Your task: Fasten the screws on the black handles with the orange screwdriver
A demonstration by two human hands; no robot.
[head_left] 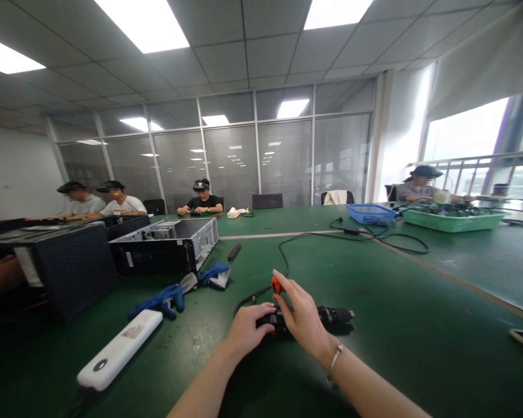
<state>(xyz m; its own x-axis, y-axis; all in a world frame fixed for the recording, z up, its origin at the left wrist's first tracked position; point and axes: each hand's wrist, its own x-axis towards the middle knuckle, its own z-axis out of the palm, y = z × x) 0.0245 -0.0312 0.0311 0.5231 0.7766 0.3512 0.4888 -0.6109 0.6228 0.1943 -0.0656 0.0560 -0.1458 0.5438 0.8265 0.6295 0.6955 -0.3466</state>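
Observation:
A black corded electric drill (331,315) lies on its side on the green table, its chuck pointing right. My left hand (248,328) grips the rear of the drill body, thumb and fingers on either side of it. Above the drill, my right hand (303,316) pinches a small orange-and-black piece (276,284) that looks like a screwdriver handle. Its lower end is hidden by my fingers, so I cannot tell whether it touches the drill. My right hand also covers the middle of the drill.
Blue-and-grey work gloves (159,301) and a white power bank-like block (121,349) lie left. Behind them stand an open computer case (157,255) and a dark case (76,270). A black cable (318,233) runs toward a blue basket (372,216) and green basket (453,220). Several people sit around.

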